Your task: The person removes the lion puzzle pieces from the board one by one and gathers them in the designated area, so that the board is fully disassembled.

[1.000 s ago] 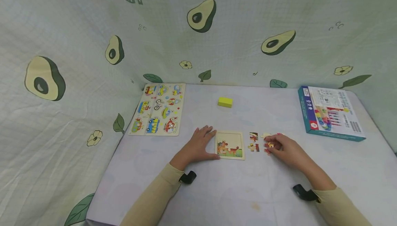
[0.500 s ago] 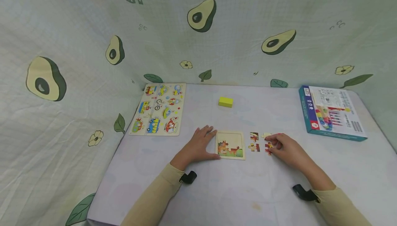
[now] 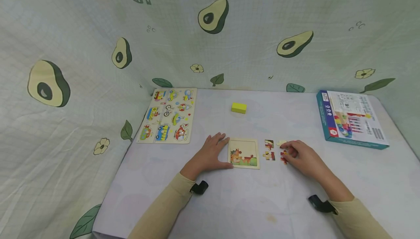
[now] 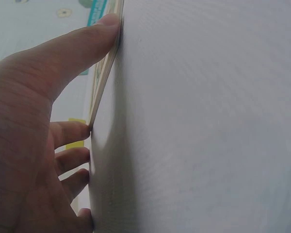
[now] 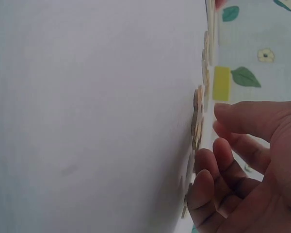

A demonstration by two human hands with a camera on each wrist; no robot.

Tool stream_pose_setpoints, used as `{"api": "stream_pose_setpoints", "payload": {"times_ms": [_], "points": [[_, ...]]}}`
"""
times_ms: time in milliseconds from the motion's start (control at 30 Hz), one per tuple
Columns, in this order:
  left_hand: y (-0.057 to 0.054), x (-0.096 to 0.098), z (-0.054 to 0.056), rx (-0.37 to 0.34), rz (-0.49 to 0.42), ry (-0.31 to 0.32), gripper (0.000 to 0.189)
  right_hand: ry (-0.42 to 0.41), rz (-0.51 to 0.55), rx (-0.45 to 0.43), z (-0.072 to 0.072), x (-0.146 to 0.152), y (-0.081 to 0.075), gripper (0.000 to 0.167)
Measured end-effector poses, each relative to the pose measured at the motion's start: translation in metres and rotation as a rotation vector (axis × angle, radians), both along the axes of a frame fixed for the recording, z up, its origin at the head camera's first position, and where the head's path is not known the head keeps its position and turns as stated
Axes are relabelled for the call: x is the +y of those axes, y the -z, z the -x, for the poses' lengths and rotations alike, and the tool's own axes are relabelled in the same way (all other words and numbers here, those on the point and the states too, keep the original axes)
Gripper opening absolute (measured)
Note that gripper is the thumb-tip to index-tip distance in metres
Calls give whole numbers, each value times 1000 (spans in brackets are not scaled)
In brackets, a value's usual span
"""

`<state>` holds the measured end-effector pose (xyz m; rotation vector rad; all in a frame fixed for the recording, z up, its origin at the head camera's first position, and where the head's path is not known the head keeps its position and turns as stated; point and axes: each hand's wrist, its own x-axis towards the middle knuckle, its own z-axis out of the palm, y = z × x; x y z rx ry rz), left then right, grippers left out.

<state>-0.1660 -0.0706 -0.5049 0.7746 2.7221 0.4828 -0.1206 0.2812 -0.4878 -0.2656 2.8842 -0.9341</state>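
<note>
A small square wooden puzzle board (image 3: pixel 243 145) lies on the table in the head view, its lower part filled with animal-picture pieces. My left hand (image 3: pixel 209 154) rests at its left side, thumb at the near corner and index finger at the far one. To the right of the board are several loose jigsaw pieces (image 3: pixel 269 155). My right hand (image 3: pixel 303 159) is over the rightmost loose pieces (image 3: pixel 283 154), partly covering them, thumb and index fingertips close to them. In the right wrist view, the fingers (image 5: pixel 203 189) are loosely bent with no piece visibly gripped.
At the back left lies a vehicle-picture peg board (image 3: pixel 166 117). A yellow block (image 3: pixel 238 108) stands behind the puzzle board. A flat teal-edged box (image 3: pixel 352 118) lies at the back right. Avocado-printed cloth (image 3: pixel 242 57) hangs behind and left of the table.
The right thumb has shifted very slightly over the rightmost pieces. My left hand and the puzzle board stay in place.
</note>
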Motion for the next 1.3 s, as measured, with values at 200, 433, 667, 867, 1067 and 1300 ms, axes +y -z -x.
{"api": "stream_pose_setpoints", "payload": {"times_ms": [200,433,667,867,1067,1300], "points": [[1,-1,1,5,3,5,104,1,8,-4,1,-6,-1,31],[2,-1,1,7,3,7,104,-18,11,4,3,-14,-1,31],[1,0,1,5,-3,3,103,-30,36,10,6,-25,-1,28],[1,0,1,6,3,4,104,-60,64,21,9,-35,0,34],[-1,0,0,4,-1,8,104,-78,53,18,13,-48,0,36],[1,-1,1,3,4,10,104,-116,69,46,16,-65,1,33]]}}
